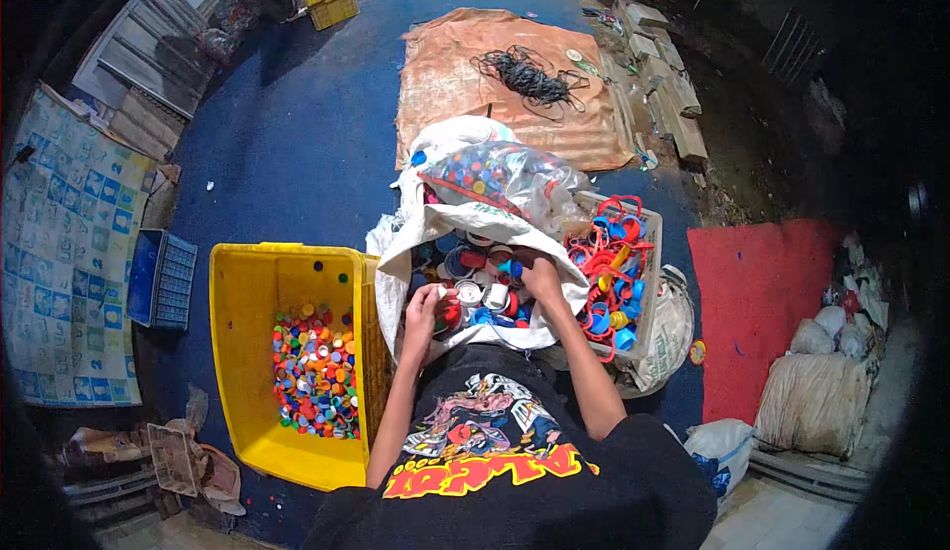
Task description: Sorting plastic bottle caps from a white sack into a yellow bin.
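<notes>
A white woven sack (393, 290) stands open before me, holding plastic lids and caps (469, 292) in white, red and blue. At the sack's left side, my left hand (423, 316) pinches a small white cap (442, 291) between its fingertips. My right hand (540, 279) reaches into the sack from the right, its fingertips at a blue cap (510, 268); whether it grips the cap is hard to tell. Left of the sack, a yellow plastic tub (289, 253) holds many small colourful bottle caps (319, 372).
Against the sack's right side is a crate (651, 253) of red and blue plastic pieces. A clear bag of caps (482, 171) lies beyond the opening. Farther off, tangled black cord (531, 78) rests on an orange tarp (438, 67). A blue basket (159, 279) stands left of the tub.
</notes>
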